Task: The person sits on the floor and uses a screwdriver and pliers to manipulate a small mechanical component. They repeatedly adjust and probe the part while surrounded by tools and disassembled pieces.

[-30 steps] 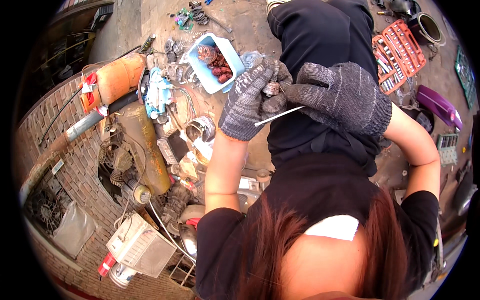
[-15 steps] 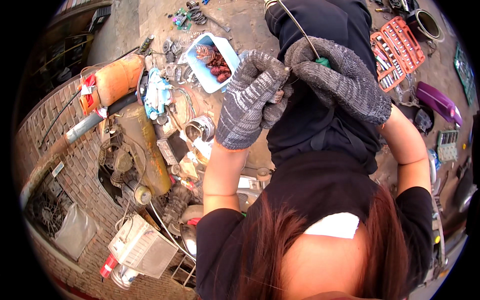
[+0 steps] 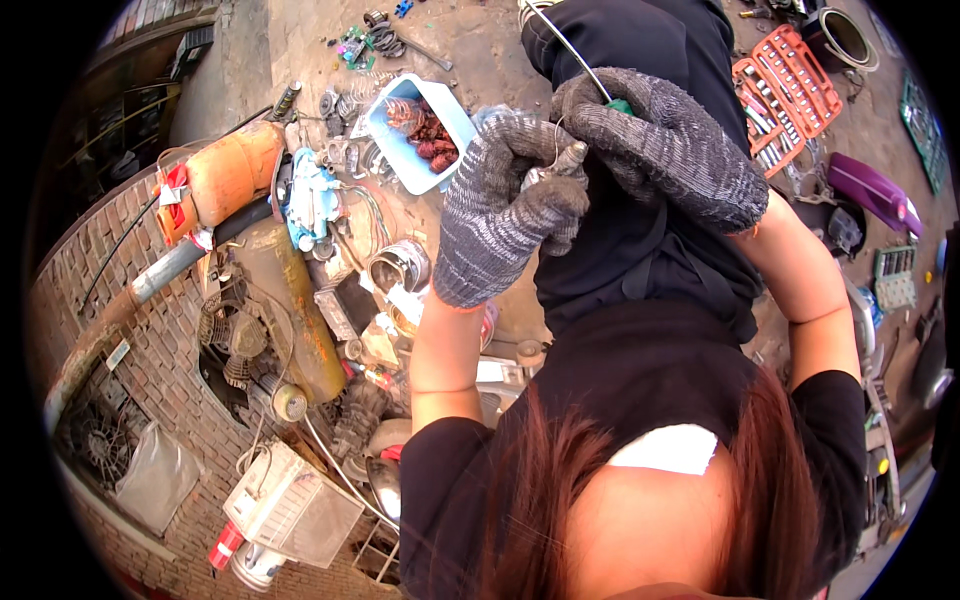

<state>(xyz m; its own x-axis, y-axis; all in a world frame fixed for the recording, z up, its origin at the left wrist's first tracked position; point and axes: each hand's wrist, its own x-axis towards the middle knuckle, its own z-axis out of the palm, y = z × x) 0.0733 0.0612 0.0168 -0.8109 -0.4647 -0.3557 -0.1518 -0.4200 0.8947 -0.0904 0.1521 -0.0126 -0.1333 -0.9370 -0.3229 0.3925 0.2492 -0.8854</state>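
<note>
Both my hands wear grey knitted gloves and meet above my lap. My left hand (image 3: 505, 210) is closed around a small, dull metal part (image 3: 568, 163), its tip poking out between thumb and fingers; its exact kind is hidden by the glove. A thin wire (image 3: 557, 137) curves up from that part toward the fingertips of my right hand (image 3: 675, 150). Those fingers are curled around a screwdriver (image 3: 620, 106) with a green handle, its long shaft pointing up and away to the left. Left of my hands, a light blue bin (image 3: 385, 140) holds reddish copper coils (image 3: 432, 142).
An open orange socket set (image 3: 790, 95) lies at the far right, near a purple object (image 3: 870, 193) and a round metal housing (image 3: 843, 40). To the left are an orange gas cylinder (image 3: 235, 165), a rusty yellow cylinder (image 3: 285, 300), an open can (image 3: 400, 265) and scattered metal parts.
My left hand has turned and its fingers have loosened, showing more of the metal part. My right hand has shifted slightly up and left with the screwdriver. The thin wire now shows as a loop.
</note>
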